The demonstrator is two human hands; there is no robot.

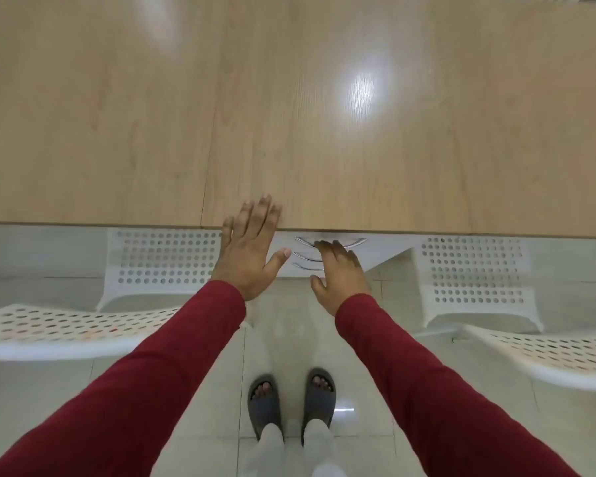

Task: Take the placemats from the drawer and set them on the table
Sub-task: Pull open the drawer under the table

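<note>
Bench (324, 132) fills the upper part of our view, light wood grain with a glare spot right of centre. Our left hand (250, 251) lies flat with fingers straight and spread, fingertips over the near edge of the bench, gripping nothing. Our right hand (339, 273) reaches down to the white drawer unit (379, 253) under the bench edge, fingers extended and touching the top chrome handle (355, 240); they look relaxed, not curled round it. Two more chrome handles (305, 262) sit stacked below, so three drawers, all appearing closed. Placemats are not visible; we cannot tell which drawer has them. White perforated chairs (166, 259) stand on both sides, tucked near the bench. Dark red sleeves (172, 356) cover both arms. Grey slippers (265, 404) on the tiled floor (365, 390).
</note>
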